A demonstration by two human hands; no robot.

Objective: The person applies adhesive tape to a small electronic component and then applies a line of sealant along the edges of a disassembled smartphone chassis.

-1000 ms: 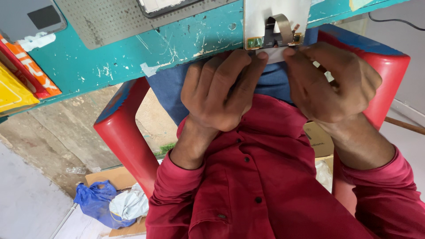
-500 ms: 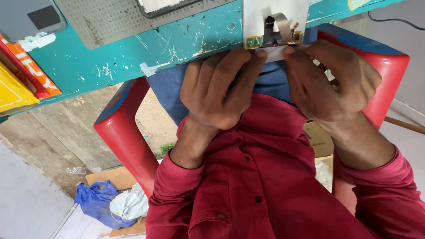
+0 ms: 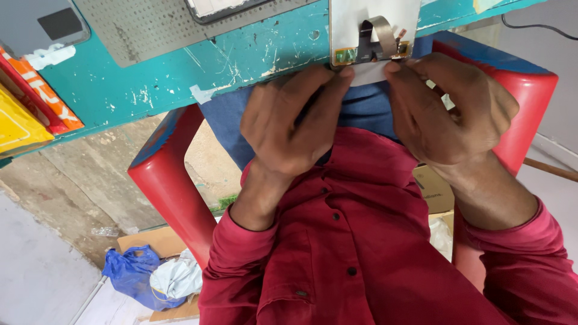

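Note:
A white flat panel (image 3: 361,24) with a bent brown ribbon cable (image 3: 376,36) and small green-gold connectors lies at the edge of the teal table (image 3: 241,60). My left hand (image 3: 295,123) pinches the panel's near edge from the left with its fingertips. My right hand (image 3: 448,108) grips the same edge from the right, fingers curled. Both hands sit over my lap, above my red shirt.
A grey perforated metal sheet (image 3: 138,27) and a dark device (image 3: 36,24) lie on the table. Orange and yellow boxes (image 3: 27,111) sit at the left. A red plastic chair (image 3: 171,180) is under me. A blue bag (image 3: 135,277) and cardboard lie on the floor.
The hands have shifted only slightly on the panel's edge; the panel stays at the table edge.

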